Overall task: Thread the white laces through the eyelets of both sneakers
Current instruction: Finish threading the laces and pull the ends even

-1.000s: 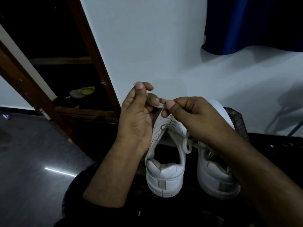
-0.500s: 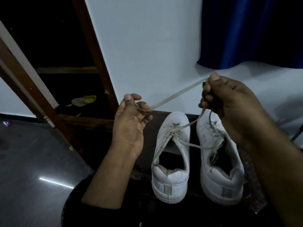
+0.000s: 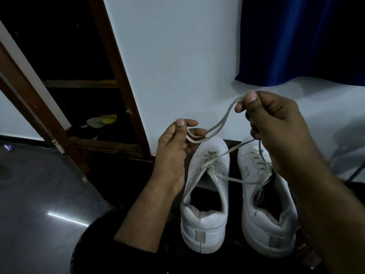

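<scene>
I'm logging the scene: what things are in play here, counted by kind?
White sneakers: 2, left sneaker, right sneaker
White lace held up: 1, lace
Hands pinching the lace: 2, left hand, right hand
Total: 5

Bare forearms, bare hands (no rings), dark clothing below.

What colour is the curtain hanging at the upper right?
Deep blue; the curtain shows only in the head view, above the sneakers.

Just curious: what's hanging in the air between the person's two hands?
A doubled stretch of white lace spans from the left hand to the right hand, above the sneakers, in the head view.
</scene>
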A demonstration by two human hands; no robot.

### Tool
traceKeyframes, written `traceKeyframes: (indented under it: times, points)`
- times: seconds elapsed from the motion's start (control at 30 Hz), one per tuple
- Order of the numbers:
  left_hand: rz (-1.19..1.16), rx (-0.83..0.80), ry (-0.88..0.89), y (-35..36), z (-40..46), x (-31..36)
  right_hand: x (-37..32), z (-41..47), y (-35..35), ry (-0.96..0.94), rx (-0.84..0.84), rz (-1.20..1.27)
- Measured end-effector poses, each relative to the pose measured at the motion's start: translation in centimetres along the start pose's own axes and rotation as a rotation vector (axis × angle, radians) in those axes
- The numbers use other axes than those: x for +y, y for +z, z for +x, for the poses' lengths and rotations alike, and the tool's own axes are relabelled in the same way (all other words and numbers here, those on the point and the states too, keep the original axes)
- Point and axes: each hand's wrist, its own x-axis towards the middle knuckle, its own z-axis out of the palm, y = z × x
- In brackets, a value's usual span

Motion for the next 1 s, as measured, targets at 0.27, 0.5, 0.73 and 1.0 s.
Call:
traceKeyframes:
  times: [0.27, 0.5, 0.73, 1.0]
  points:
    - [0.003, 0.018, 0.042, 0.3, 1.2, -0.9, 1.8, 1.0, -0.9, 0.054, 0.005, -0.2]
    - [0.082, -0.026, 0.08, 0.6, 0.5, -1.2, 3.6, 0.4, 0.0, 0.098, -0.247, -0.985]
    - [-0.036, -0.147, 0.011, 2.0, -0.5, -0.9, 1.8, -0.5, 2.7, -0.116, -0.221, -0.588]
    - [-0.16, -0.294, -0.078, 1.6, -0.1, -0.8, 2.6, -0.4, 2.5, -0.028, -0.221, -0.386]
